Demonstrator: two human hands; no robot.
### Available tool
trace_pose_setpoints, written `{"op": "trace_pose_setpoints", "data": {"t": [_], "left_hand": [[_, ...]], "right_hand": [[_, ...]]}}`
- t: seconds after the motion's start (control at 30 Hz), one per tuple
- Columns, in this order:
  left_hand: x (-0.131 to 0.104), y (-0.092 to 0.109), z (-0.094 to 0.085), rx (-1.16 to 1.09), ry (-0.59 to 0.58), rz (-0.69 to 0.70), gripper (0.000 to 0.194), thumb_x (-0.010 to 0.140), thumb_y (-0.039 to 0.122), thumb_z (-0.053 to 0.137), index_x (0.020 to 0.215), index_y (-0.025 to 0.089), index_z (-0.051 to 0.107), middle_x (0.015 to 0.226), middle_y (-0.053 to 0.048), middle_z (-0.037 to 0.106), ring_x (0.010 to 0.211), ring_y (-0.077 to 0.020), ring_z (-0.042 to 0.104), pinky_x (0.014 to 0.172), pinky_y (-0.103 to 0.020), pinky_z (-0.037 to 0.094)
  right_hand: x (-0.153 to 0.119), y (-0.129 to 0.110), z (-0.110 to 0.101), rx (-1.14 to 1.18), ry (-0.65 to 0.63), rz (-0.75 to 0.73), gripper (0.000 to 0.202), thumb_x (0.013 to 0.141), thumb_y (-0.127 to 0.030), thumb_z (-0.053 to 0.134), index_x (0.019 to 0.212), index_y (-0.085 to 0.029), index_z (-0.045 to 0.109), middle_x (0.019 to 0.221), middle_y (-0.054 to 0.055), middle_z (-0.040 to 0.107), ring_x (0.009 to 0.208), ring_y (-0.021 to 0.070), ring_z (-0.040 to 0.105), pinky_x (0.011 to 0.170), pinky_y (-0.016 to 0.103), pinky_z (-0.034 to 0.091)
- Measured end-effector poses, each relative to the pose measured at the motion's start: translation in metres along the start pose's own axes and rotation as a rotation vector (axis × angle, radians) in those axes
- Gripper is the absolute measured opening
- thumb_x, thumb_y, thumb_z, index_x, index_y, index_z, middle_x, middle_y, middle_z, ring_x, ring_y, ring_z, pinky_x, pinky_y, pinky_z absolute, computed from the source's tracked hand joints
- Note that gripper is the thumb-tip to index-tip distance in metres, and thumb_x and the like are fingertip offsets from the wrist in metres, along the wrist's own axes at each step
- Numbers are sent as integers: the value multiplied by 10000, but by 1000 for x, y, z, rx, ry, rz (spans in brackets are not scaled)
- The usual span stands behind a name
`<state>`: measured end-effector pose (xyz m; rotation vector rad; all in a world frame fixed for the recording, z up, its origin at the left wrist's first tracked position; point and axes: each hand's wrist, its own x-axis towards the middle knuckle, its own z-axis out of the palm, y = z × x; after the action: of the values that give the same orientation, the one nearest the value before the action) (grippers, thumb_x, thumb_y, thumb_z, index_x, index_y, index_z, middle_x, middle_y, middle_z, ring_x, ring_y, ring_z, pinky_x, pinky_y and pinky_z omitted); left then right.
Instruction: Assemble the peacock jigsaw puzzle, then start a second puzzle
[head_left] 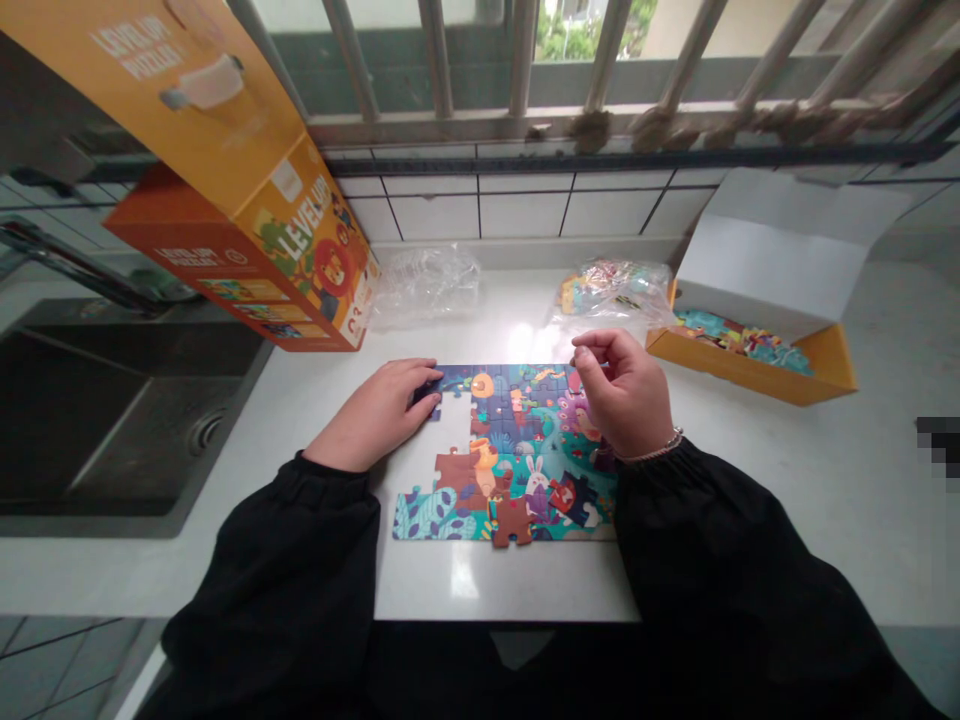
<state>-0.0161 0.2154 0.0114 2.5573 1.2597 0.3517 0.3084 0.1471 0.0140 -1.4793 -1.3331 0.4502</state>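
Observation:
A colourful jigsaw puzzle (502, 430), partly assembled, lies on the counter with a gap along its left side. My left hand (386, 405) lies at its upper left corner, fingers stretched over the edge pieces. Above the puzzle's right part is my right hand (626, 390), its fingers curled and thumb close to the index finger; whether a piece is between them I cannot make out. A loose brown puzzle piece (512, 523) lies over the bottom edge of the puzzle. Right of it, a dark piece with a red figure (573, 497) rests tilted on top.
An orange puzzle box (300, 250) stands open at the left, beside a dark sink (150, 420). Crumpled clear plastic (427, 280) and a bag of pieces (615, 285) lie along the tiled wall. An open yellow box (757, 365) at right holds more pieces.

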Motion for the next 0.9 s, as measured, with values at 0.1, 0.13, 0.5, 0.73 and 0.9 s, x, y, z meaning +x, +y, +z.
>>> {"op": "trace_pose_setpoints", "data": {"t": [0.1, 0.13, 0.5, 0.73, 0.9], "left_hand": [[0, 0, -1, 8, -1, -1, 402, 1032, 399, 575, 1322, 184, 751, 1482, -158, 702, 1380, -322, 651, 1219, -526, 502], [0, 0, -1, 11, -2, -1, 398, 1034, 398, 569, 1320, 190, 752, 1480, -153, 704, 1380, -319, 650, 1219, -525, 503], [2, -4, 0, -10, 10, 23, 379, 1023, 422, 591, 1273, 199, 767, 1437, -156, 714, 1350, -331, 655, 1209, -531, 499], [1, -4, 1, -12, 3, 18, 414, 981, 465, 663, 1295, 212, 756, 1454, -166, 693, 1353, -351, 639, 1211, -557, 486], [0, -8, 1, -31, -34, 34, 549, 945, 565, 734, 1356, 201, 725, 1501, -172, 660, 1403, -350, 607, 1230, -550, 468]], "right_hand": [[3, 3, -1, 70, 35, 21, 260, 1014, -468, 651, 1080, -229, 727, 870, 18, 740, 732, 161, 666, 677, 314, 547], [5, 5, -1, 116, 56, 32, 285, 1031, -497, 631, 1089, -232, 717, 865, 17, 731, 744, 162, 670, 678, 311, 554], [21, 39, -75, 56, 98, 231, 368, 1030, -602, 595, 1072, -253, 702, 970, 63, 755, 836, 214, 719, 678, 332, 585], [-32, 23, -93, -617, -431, -153, 519, 979, -498, 713, 1414, -216, 681, 1448, 188, 693, 1344, 392, 661, 1166, 627, 530], [-66, 6, -66, -606, -708, -332, 617, 1037, -444, 671, 1617, -286, 530, 1687, 138, 528, 1564, 353, 502, 1288, 639, 429]]}}
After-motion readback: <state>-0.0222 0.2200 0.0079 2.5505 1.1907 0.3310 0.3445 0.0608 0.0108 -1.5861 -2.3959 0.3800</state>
